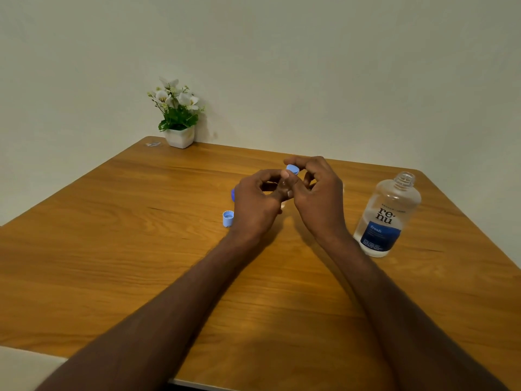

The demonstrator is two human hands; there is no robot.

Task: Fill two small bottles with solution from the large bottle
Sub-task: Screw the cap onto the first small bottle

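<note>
The large clear bottle (pixel 386 215) with a blue label stands uncapped on the table at the right, a little liquid at its bottom. My left hand (pixel 255 204) grips a small clear bottle (pixel 282 190), mostly hidden by my fingers. My right hand (pixel 318 196) pinches a light blue cap (pixel 292 169) at the top of that small bottle. A loose light blue cap (pixel 228 218) lies open side up just left of my left hand. A darker blue cap (pixel 233 195) peeks out behind my left hand. Another small bottle is not visible.
The wooden table (pixel 141 249) ends at the wall behind. A white pot with white flowers (pixel 179 117) stands at the far left corner, with a small clear item (pixel 153 144) beside it. A pale seat edge (pixel 25 368) shows at the bottom left.
</note>
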